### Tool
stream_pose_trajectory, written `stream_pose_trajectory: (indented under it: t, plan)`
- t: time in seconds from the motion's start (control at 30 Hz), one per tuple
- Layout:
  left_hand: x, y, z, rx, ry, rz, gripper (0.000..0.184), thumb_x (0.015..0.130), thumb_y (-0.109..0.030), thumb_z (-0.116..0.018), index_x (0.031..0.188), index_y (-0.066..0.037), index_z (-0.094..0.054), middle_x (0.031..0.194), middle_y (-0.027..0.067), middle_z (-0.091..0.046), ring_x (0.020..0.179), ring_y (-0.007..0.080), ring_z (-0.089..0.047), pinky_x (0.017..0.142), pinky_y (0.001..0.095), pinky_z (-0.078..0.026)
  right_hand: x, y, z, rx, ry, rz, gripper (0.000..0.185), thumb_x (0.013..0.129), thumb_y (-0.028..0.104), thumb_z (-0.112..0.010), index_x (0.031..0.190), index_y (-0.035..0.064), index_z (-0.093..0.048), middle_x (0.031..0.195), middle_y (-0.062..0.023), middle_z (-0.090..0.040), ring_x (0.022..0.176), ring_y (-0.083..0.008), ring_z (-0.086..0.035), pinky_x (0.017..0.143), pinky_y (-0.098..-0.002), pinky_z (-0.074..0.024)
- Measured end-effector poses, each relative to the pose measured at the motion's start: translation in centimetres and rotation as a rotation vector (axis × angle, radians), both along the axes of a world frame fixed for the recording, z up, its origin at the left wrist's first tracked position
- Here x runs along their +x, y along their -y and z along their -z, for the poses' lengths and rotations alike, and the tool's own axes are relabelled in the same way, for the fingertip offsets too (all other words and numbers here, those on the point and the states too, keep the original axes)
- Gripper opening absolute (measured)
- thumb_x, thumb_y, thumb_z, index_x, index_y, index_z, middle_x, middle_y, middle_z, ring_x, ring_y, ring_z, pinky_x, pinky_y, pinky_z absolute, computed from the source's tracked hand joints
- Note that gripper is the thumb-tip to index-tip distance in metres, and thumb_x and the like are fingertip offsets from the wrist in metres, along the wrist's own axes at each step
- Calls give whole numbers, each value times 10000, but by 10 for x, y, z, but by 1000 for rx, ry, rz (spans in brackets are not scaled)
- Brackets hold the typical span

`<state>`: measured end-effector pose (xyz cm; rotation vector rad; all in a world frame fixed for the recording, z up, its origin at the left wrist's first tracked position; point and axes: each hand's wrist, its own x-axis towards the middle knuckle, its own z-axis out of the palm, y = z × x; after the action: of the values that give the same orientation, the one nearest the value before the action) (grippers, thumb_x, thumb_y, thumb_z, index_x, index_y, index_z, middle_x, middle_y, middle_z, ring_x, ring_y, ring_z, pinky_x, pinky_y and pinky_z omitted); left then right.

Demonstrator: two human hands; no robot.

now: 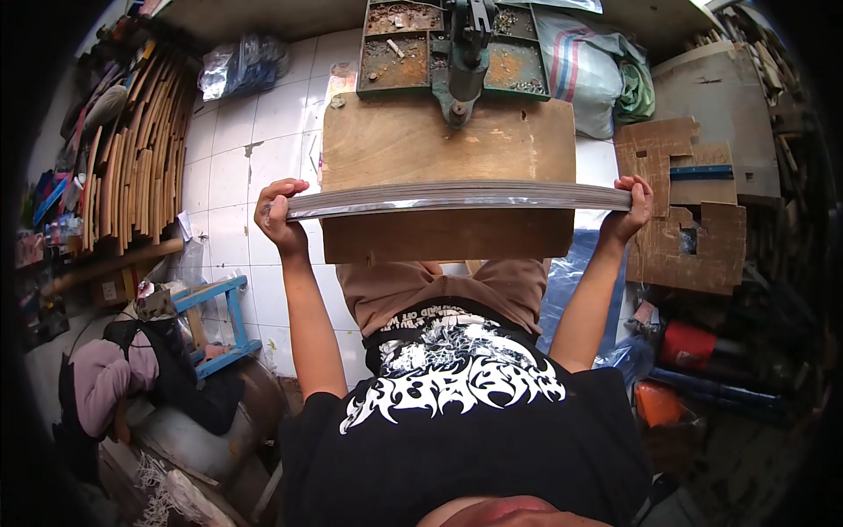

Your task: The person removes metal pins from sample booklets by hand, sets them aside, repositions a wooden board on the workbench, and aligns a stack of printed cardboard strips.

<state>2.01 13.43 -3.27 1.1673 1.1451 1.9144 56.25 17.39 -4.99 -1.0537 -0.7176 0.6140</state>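
Note:
A long stack of thin grey sheets (457,198), seen edge-on, spans the width of the wooden board (439,145) and passes above it. Its left end is gripped by my left hand (283,215), fingers bent over the top and thumb in front. At the other end my right hand (630,211) holds it the same way. A shiny strip runs along the stack's lower edge. Beyond it, a dark green hand press (464,79) stands at the far side of the board. I cannot tell whether the stack touches the board.
Compartment trays (395,61) with small metal bits flank the press. Cardboard strips (140,149) stand upright at left, above a blue frame (215,321). A woven sack (575,75) and cut cardboard pieces (702,250) lie at right. White tiles (233,189) cover the floor.

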Motion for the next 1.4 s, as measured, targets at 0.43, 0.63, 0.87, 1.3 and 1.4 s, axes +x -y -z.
stream_pose_trajectory:
  t: [0.43, 0.63, 0.87, 1.3, 1.4]
  plan:
    - [-2, 0, 1, -28, -14, -10, 209, 825, -183, -525, 820, 14, -592, 787, 186, -659, 753, 255, -646, 769, 361, -515, -1, -2, 1, 15, -11, 9, 186, 942, 139, -522, 1034, 2, -609, 902, -121, -678, 777, -197, -645, 778, -324, -534]
    - [0, 1, 3, -46, -30, -52, 235, 841, -208, -513, 767, 8, -568, 731, 175, -648, 678, 225, -628, 693, 328, -505, -6, 0, -10, -13, -39, -9, 202, 927, 166, -583, 1038, -1, -603, 871, -105, -668, 786, -176, -626, 783, -314, -516]
    - [4, -2, -3, -68, -5, -92, 268, 858, -210, -535, 729, 23, -571, 690, 150, -645, 641, 196, -610, 656, 298, -483, -35, 19, -67, -271, 1005, 412, 281, 876, 194, -706, 1079, 6, -659, 1089, -121, -671, 1033, -263, -624, 925, -379, -470]
    - [3, -1, -3, -90, -44, -107, 280, 855, -218, -517, 735, 24, -588, 690, 146, -657, 638, 184, -609, 647, 289, -482, -135, 38, -113, -10, 1369, -466, 215, 729, 156, -787, 936, 135, -732, 1094, -66, -668, 1097, -286, -591, 978, -456, -423]
    - [2, -1, -1, -85, -32, -92, 270, 861, -208, -513, 745, 26, -582, 699, 150, -656, 646, 189, -613, 658, 289, -485, -137, 35, -113, 18, 1292, -467, 171, 737, 121, -776, 894, 103, -711, 1023, -62, -667, 1002, -277, -616, 905, -425, -451]
